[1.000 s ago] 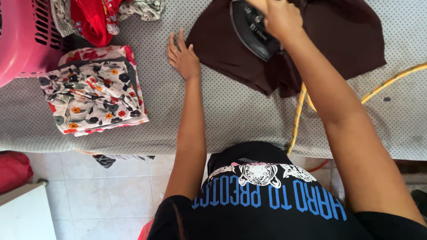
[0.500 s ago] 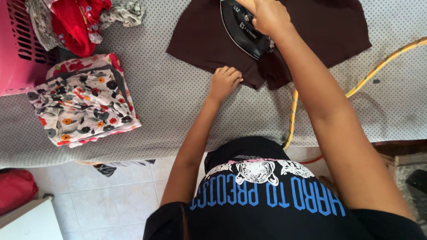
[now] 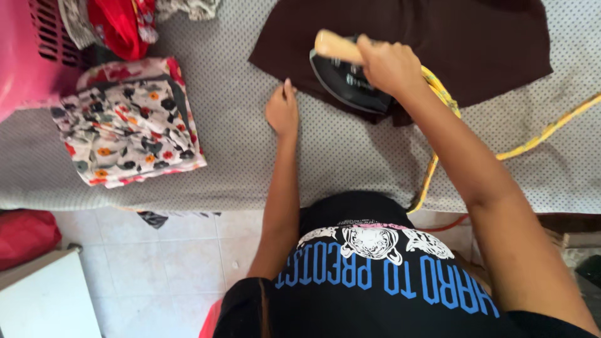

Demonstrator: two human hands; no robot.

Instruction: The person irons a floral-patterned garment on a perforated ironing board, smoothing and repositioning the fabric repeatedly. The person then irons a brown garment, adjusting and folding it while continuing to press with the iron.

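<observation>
A black iron (image 3: pixel 350 81) is held by the right hand (image 3: pixel 388 62), which is closed firmly around its pale wooden handle (image 3: pixel 335 45). The iron is laid flat on the near corner of a dark brown cloth (image 3: pixel 476 44), which is spread on the grey dotted ironing surface (image 3: pixel 250 144). The left hand (image 3: pixel 283 112) is placed just beside the edge of the cloth, with the fingers bent and pressed down on the surface; nothing is gripped by it. It seems to be put there so that the cloth is kept flat and steady near the iron. A yellow cord (image 3: pixel 544 131) is led away to the right and over the near edge, probably so that it stays out of the iron's way. A folded flowered cloth (image 3: pixel 128 122) is set aside at the left, well apart from the iron, beside a pink basket (image 3: pixel 28 56) and a heap of red clothes (image 3: pixel 119 25).
</observation>
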